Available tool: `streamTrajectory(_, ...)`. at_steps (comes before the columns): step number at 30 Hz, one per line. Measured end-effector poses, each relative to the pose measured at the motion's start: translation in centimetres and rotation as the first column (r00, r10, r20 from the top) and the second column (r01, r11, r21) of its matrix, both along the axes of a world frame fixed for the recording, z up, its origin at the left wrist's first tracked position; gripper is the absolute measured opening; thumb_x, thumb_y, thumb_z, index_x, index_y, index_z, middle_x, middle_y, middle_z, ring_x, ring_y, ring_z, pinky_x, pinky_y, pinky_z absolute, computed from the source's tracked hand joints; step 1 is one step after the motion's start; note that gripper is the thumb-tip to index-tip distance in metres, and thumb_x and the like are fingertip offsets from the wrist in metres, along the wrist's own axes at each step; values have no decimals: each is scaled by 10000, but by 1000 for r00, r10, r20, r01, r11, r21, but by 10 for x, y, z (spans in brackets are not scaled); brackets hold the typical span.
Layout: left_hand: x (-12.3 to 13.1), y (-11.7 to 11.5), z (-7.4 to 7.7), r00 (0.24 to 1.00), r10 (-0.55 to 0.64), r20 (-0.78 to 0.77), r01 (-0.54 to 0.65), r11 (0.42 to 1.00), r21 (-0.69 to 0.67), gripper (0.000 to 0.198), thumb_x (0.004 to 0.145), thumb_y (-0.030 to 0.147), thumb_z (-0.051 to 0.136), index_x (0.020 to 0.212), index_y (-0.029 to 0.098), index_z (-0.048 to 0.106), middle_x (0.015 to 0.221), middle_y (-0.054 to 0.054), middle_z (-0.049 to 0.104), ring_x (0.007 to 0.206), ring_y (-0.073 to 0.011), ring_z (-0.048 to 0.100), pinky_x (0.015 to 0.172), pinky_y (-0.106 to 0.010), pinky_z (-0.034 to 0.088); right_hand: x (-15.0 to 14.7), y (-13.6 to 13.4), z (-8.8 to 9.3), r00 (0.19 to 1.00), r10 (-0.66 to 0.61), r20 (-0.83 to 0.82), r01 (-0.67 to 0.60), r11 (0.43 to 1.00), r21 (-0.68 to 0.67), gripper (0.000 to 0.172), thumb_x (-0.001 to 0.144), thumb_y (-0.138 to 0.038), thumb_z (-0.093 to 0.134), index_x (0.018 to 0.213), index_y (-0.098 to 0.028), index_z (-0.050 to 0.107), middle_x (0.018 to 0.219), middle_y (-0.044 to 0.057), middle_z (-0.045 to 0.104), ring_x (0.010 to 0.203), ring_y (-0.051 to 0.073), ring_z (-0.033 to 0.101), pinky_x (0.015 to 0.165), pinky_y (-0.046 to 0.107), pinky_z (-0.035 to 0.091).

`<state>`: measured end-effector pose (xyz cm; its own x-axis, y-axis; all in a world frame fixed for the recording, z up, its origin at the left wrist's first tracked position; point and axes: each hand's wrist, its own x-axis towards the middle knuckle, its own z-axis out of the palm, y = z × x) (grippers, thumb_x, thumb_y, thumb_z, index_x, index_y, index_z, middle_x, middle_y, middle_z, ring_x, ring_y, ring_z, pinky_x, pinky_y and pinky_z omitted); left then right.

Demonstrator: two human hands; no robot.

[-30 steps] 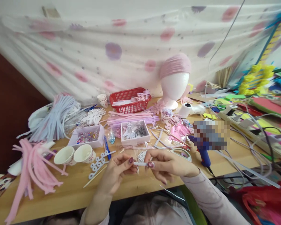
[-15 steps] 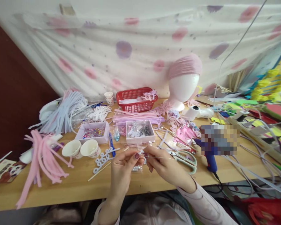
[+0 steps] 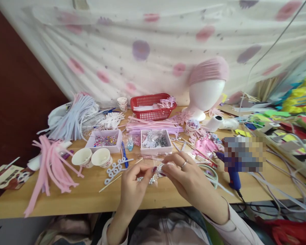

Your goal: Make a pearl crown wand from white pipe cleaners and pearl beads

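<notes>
Head view: both hands meet just in front of the white box [image 3: 156,149] of silvery trinkets. The left hand [image 3: 135,183] and the right hand [image 3: 190,177], which wears a ring, each pinch a small beaded piece [image 3: 160,167] between thumb and fingertip, with the other fingers loosely curled. It is held low over the table [image 3: 79,197], probably to steady so tiny a thing from both ends. It looks whitish and pearly; finer detail blurs. Two paper cups [image 3: 93,158] stand left of the box.

Top of the blue glue gun [image 3: 234,178] under a pixelated patch [image 3: 243,153]; tiny item [image 3: 160,167] between fingertips [image 3: 154,169] indistinct.
</notes>
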<state>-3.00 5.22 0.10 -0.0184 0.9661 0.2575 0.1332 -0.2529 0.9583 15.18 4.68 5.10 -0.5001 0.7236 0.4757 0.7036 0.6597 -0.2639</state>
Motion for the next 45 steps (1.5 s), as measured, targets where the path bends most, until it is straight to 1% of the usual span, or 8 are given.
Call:
streamTrajectory(8,-5,0,8,859,20,512,149,947,-286,247,651,396,866,658,167,775,644,-47,757,559,-131,691,538,-179,571,-4,-1,-15,989,-109,-99,104,993,-57,251,1026,-241,376,947,-183,607,623,13,593,538,152,533,535,253,326)
streamTrajectory(14,2,-3,7,748,65,660,186,935,-303,199,620,360,895,710,205,809,810,-81,802,635,-133,730,601,-167,589,-7,0,-21,964,-150,-217,122,983,-138,226,1019,-263,403,964,-190,610,640,14,608,526,138,521,542,249,333)
streamTrajectory(18,4,-5,4,741,1,671,180,963,-200,138,652,330,880,725,237,810,794,-47,799,590,-108,708,574,-158,577,-10,1,-21,928,-160,-337,64,958,-280,225,1013,-274,416,864,-202,569,599,-25,529,507,115,459,523,230,324)
streamTrajectory(23,-2,-5,10,897,-85,434,97,995,-6,24,739,253,822,733,234,810,791,-48,791,779,-168,728,726,-218,580,-10,6,-20,923,-183,-340,-4,877,-481,325,1006,-300,416,697,-208,453,566,-46,447,524,109,427,516,229,301)
streamTrajectory(26,-4,-5,12,927,-93,364,102,995,-6,87,763,282,798,712,211,797,714,-49,770,695,-171,705,684,-243,568,-6,9,-16,950,-96,-298,-85,837,-540,305,1001,-274,425,708,-202,477,585,-40,491,538,108,459,540,223,328)
streamTrajectory(34,2,-6,7,893,107,437,-1,972,-237,216,720,343,809,644,161,723,646,-13,684,621,-129,608,611,-207,475,0,15,-7,987,74,-142,-129,892,-434,165,992,-186,423,1024,-181,585,797,46,673,681,164,606,626,254,408)
streamTrajectory(40,2,-6,8,868,52,493,140,928,-344,242,687,359,825,622,152,718,599,-12,663,606,-128,575,619,-219,436,1,22,-11,947,270,-175,-317,874,-369,149,999,-241,478,924,-198,599,784,34,687,681,151,613,627,240,425)
streamTrajectory(45,4,-6,8,822,-18,569,264,898,-353,270,690,383,824,633,145,710,602,-24,671,588,-138,598,626,-241,463,-8,16,-20,971,136,-196,-169,972,-161,196,1016,-226,406,905,-201,566,752,49,673,640,162,602,595,251,426)
